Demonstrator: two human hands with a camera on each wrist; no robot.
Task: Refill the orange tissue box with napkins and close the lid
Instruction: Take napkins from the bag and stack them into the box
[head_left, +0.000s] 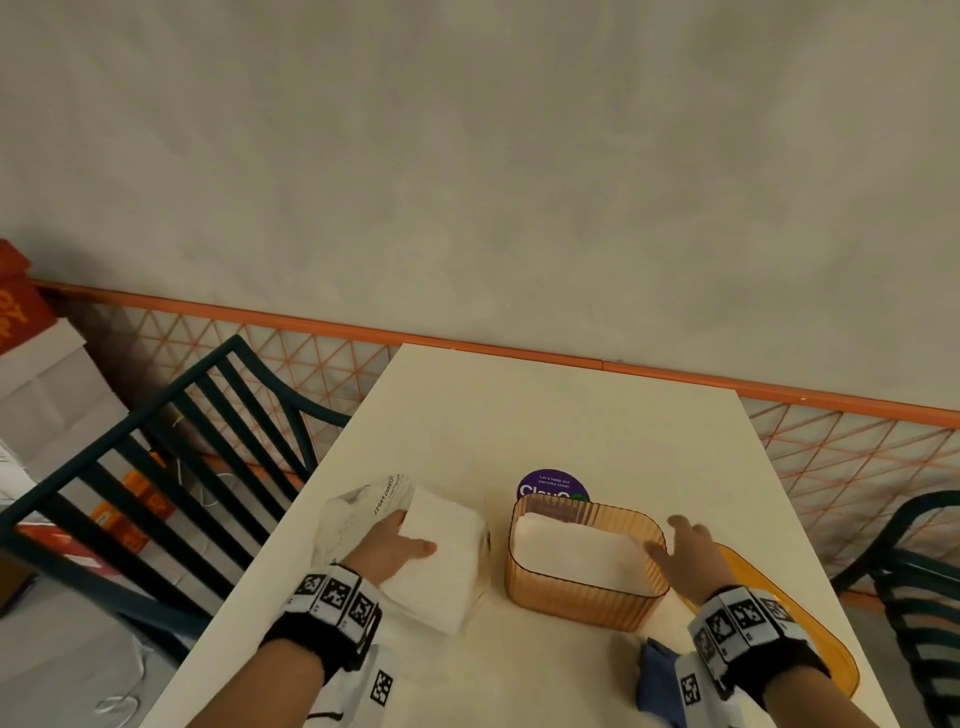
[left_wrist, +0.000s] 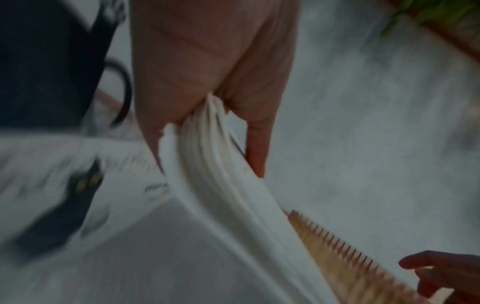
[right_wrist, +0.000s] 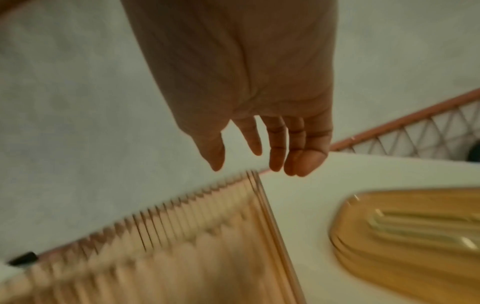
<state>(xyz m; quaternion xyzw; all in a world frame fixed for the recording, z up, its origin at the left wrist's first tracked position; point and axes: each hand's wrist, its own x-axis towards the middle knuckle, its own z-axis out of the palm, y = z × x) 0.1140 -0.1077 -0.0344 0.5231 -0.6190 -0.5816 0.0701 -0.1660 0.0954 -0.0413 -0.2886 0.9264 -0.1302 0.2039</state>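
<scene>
Evidently soft and floppy, the white paper napkin stack (head_left: 441, 551) sags where the left hand (head_left: 387, 552) pinches one edge; supporting underneath seems wiser, while the right hand (head_left: 685, 553) hangs relaxed beside the ribbed orange plastic tissue box (head_left: 582, 605).

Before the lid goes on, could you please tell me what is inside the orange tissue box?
The orange tissue box holds a stack of white napkins below its rim. Whatever lies under that stack is covered.

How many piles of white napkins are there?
2. One pile of white paper napkins lies inside the ribbed orange plastic tissue box. The other white napkin pile lies on the white table, gripped by the left hand. More may be hidden.
</scene>
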